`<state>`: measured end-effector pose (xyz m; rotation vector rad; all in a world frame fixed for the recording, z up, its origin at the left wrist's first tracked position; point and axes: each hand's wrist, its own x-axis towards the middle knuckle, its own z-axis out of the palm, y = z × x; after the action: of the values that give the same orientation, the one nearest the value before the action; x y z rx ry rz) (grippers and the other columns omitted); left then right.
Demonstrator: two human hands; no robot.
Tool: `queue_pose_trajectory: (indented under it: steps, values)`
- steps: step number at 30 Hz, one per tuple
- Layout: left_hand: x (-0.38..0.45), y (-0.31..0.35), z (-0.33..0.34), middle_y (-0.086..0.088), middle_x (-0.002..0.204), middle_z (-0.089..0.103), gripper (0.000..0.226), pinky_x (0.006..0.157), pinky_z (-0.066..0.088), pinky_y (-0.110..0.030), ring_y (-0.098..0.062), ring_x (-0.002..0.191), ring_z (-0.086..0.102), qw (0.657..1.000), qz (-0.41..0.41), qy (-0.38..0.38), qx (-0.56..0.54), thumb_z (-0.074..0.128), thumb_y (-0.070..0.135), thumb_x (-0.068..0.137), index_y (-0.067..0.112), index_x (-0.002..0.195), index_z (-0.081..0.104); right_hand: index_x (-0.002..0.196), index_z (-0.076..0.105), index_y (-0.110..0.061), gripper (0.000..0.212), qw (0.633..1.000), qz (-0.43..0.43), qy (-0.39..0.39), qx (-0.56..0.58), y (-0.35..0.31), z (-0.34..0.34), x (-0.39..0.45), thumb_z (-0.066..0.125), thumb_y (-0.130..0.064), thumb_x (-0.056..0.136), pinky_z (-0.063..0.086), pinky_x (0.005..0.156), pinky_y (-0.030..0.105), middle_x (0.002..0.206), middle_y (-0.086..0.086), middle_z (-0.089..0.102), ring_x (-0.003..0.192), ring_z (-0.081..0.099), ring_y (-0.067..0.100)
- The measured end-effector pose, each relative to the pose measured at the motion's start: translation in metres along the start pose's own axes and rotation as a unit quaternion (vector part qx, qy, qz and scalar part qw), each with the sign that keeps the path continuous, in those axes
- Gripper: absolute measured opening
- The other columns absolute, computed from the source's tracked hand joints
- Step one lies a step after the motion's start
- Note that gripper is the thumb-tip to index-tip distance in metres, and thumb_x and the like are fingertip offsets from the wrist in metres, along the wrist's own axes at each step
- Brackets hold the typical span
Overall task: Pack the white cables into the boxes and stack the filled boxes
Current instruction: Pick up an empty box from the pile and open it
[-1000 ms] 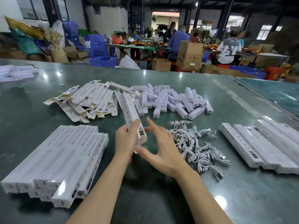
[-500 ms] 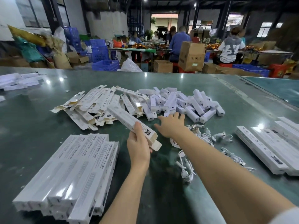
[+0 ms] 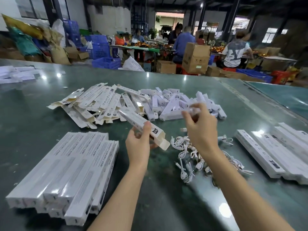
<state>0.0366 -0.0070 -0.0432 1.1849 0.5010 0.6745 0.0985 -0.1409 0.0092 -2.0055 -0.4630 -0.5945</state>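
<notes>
Above the green counter (image 3: 41, 117), the left hand (image 3: 138, 145) grips a long white box (image 3: 141, 125) with its near flap open. Raised beside it, the right hand (image 3: 200, 129) pinches what looks like a small white piece, blurred. White cables (image 3: 188, 157) lie tangled on the counter beneath the right wrist. Filled boxes (image 3: 70, 172) are stacked at the near left, with flat empty cartons (image 3: 93, 104) beyond them.
</notes>
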Motion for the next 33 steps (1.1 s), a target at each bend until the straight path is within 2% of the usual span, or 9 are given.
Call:
queue_pose_trajectory:
  steps: [3,7,11,15,21,24,28,31,33]
  values:
    - [0.001,0.001,0.0,-0.005,0.085,0.073,0.032,0.05,0.055,-0.023,-0.008,0.064,0.07,0.999,-0.027,-0.005,-0.038,0.068,0.029,0.091,0.003,0.108,0.065,0.089,0.057,-0.018,0.017,0.975,0.061,0.06,0.204,-0.004,-0.018,-0.025,0.06,-0.034,0.094,0.041,0.048,0.014,0.058,-0.009,0.057,0.051,0.048,0.005]
    - [0.003,0.003,-0.003,-0.015,0.094,0.074,0.032,0.056,0.057,-0.025,-0.016,0.07,0.073,0.995,-0.058,-0.01,-0.086,0.067,0.026,0.092,-0.001,0.109,0.065,0.088,0.058,-0.012,0.023,0.927,0.137,0.036,0.346,0.0,-0.022,-0.046,0.06,-0.035,0.09,0.049,0.058,0.025,0.066,-0.001,0.062,0.06,0.057,0.014]
    - [0.004,0.006,-0.004,-0.021,0.099,0.074,0.03,0.056,0.057,-0.025,-0.018,0.07,0.073,0.99,-0.075,-0.013,-0.121,0.066,0.024,0.092,-0.001,0.108,0.066,0.093,0.06,-0.008,0.018,0.936,0.146,0.009,0.32,0.003,-0.017,-0.049,0.06,-0.027,0.094,0.055,0.067,0.034,0.07,0.006,0.066,0.063,0.062,0.017]
    - [0.003,0.006,-0.003,-0.021,0.1,0.073,0.031,0.057,0.057,-0.025,-0.018,0.072,0.072,0.989,-0.079,-0.028,-0.12,0.066,0.024,0.093,-0.003,0.109,0.065,0.097,0.059,-0.004,0.022,0.938,0.161,0.014,0.307,0.007,-0.015,-0.051,0.06,-0.026,0.094,0.057,0.07,0.033,0.08,0.015,0.07,0.066,0.067,0.017]
    - [0.003,0.009,-0.003,-0.018,0.105,0.072,0.039,0.054,0.055,-0.023,-0.014,0.071,0.072,0.989,-0.082,-0.017,-0.125,0.068,0.027,0.091,-0.001,0.118,0.062,0.097,0.059,-0.004,0.019,0.929,0.185,-0.019,0.318,0.006,-0.008,-0.055,0.061,-0.022,0.094,0.058,0.078,0.042,0.083,0.014,0.071,0.07,0.069,0.02]
    - [0.002,0.01,-0.003,-0.016,0.098,0.074,0.043,0.057,0.057,-0.024,-0.017,0.074,0.073,0.988,-0.083,-0.037,-0.123,0.067,0.026,0.091,-0.003,0.122,0.059,0.097,0.059,-0.005,0.017,0.922,0.195,-0.009,0.335,0.007,-0.01,-0.054,0.062,-0.022,0.093,0.058,0.077,0.038,0.081,0.009,0.072,0.073,0.07,0.022]
    - [0.001,0.008,-0.003,-0.01,0.089,0.076,0.039,0.059,0.057,-0.023,-0.017,0.073,0.073,0.988,-0.081,-0.058,-0.12,0.067,0.023,0.091,-0.003,0.119,0.06,0.092,0.059,-0.009,0.012,0.899,0.217,0.039,0.378,0.005,-0.01,-0.053,0.063,-0.02,0.092,0.056,0.068,0.022,0.078,0.004,0.071,0.076,0.073,0.023]
    - [0.002,0.009,-0.003,-0.008,0.084,0.076,0.03,0.06,0.057,-0.023,-0.017,0.073,0.074,0.982,-0.095,-0.069,-0.151,0.065,0.02,0.092,-0.001,0.112,0.062,0.092,0.058,-0.009,0.011,0.88,0.228,0.056,0.412,0.003,-0.01,-0.054,0.062,-0.019,0.092,0.056,0.069,0.02,0.08,0.008,0.071,0.076,0.074,0.023]
    - [0.001,0.009,-0.001,-0.008,0.084,0.077,0.022,0.062,0.058,-0.022,-0.017,0.076,0.075,0.974,-0.113,-0.089,-0.178,0.064,0.018,0.092,0.002,0.107,0.063,0.092,0.058,-0.01,0.009,0.885,0.217,0.059,0.407,0.003,-0.009,-0.054,0.063,-0.018,0.092,0.056,0.069,0.021,0.08,0.007,0.071,0.076,0.074,0.023]
